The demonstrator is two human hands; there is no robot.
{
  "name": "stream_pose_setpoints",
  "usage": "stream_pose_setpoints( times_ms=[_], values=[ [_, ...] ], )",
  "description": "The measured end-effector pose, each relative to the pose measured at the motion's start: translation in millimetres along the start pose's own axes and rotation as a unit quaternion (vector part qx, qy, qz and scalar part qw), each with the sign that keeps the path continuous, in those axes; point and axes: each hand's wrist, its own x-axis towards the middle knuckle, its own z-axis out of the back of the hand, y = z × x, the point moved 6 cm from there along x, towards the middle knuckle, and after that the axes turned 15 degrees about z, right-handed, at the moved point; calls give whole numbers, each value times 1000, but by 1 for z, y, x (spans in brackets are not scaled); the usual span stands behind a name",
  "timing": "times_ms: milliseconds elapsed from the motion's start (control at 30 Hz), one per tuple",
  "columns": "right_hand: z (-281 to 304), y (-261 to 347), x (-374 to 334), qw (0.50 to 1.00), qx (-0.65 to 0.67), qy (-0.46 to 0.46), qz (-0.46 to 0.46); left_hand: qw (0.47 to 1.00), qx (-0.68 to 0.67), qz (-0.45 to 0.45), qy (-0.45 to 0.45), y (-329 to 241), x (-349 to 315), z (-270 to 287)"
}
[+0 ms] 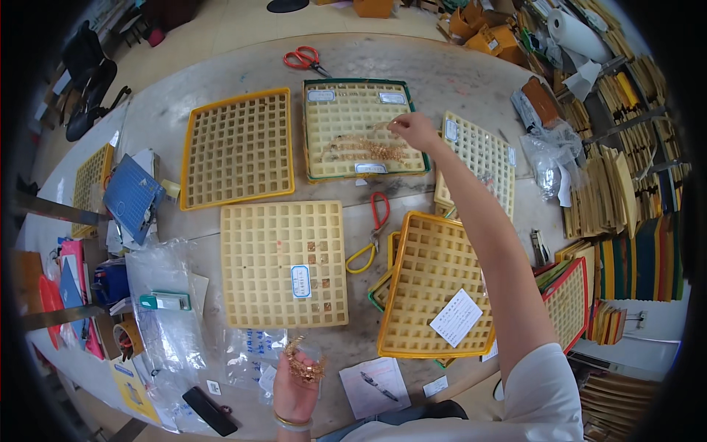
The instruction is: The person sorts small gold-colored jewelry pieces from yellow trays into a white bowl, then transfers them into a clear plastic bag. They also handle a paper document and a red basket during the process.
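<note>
My left hand (294, 390), palm up near the table's front edge, holds a tangled bunch of gold-coloured chain jewellery (305, 367); its fingers curl around the bunch. Far out, my right hand (414, 131) is over the right part of a green-edged tray (305, 140). Its fingertips are pinched together, and what is between them is too small to make out. A heap of similar gold-coloured jewellery (379, 151) lies across this tray's small square pockets. Nearer, between my hands, a cream pocket tray (254, 283) has small gold pieces in several pockets and a label on it.
Yellow-edged trays (237, 151) (420, 283) lie left and right, with another cream tray (482, 158) under my right arm. Red-handled scissors (302, 58) lie at the back; red-and-yellow-handled pliers (372, 239) lie mid-table. A phone (210, 411) and paper with a pen (379, 387) are in front.
</note>
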Motion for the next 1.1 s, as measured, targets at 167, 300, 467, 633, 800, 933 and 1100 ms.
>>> stream_pose_setpoints(
  times_ms=[167, 300, 467, 633, 800, 933, 1100],
  values=[
    [46, 44, -25, 962, 268, -44, 36, 997, 63, -38, 23, -10, -2, -9],
    [51, 151, -69, 932, 344, 52, 103, 987, 142, -81, 11, -20, -4, -39],
    [-2, 245, -142, 876, 404, 262, 20, 973, 193, -86, 97, -9, 1, -89],
    [-47, 308, -192, 911, 146, 320, 216, 980, 159, -25, 114, 8, 8, -93],
    [-49, 311, -189, 889, 122, 312, 311, 994, 87, 26, 54, 7, 22, -53],
    [-34, 192, -71, 965, 85, 221, 114, 998, 42, 3, 54, -4, 21, -36],
    [-25, 17, -7, 997, -79, -1, 20, 995, 90, -25, 43, -18, 15, -37]
  ],
)
